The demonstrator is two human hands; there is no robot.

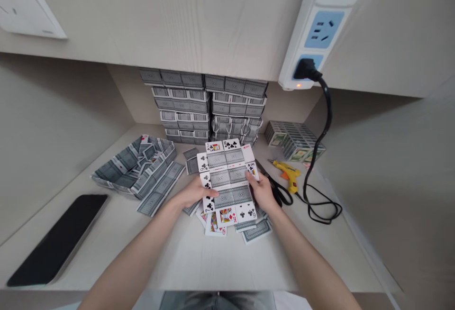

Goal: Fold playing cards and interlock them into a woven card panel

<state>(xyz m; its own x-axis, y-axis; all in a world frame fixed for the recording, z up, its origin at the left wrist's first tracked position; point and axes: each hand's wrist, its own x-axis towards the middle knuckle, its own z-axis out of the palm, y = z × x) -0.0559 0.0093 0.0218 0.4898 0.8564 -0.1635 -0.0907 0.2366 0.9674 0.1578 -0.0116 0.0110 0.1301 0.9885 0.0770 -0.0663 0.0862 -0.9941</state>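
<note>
Between my hands is a panel of playing cards (pixel 227 177), grey patterned backs in its middle and card faces sticking out along the edges. My left hand (pixel 194 192) grips its left side, the thumb lying on top. On the right side my right hand (pixel 261 189) holds the panel, thumb on its upper face. Loose playing cards (pixel 256 232) lie on the table under and in front of the panel, some face up, some face down. Scissors with black handles (pixel 280 192) lie just beyond my right hand, partly hidden.
At left stands an open box made of cards (pixel 135 168), with a card strip (pixel 161 189) beside it. Stacked card boxes (pixel 185 106) fill the back. A yellow glue gun (pixel 289 175), its black cable (pixel 329 111) and card packs (pixel 295 139) are right; a black phone (pixel 59 239) lies left.
</note>
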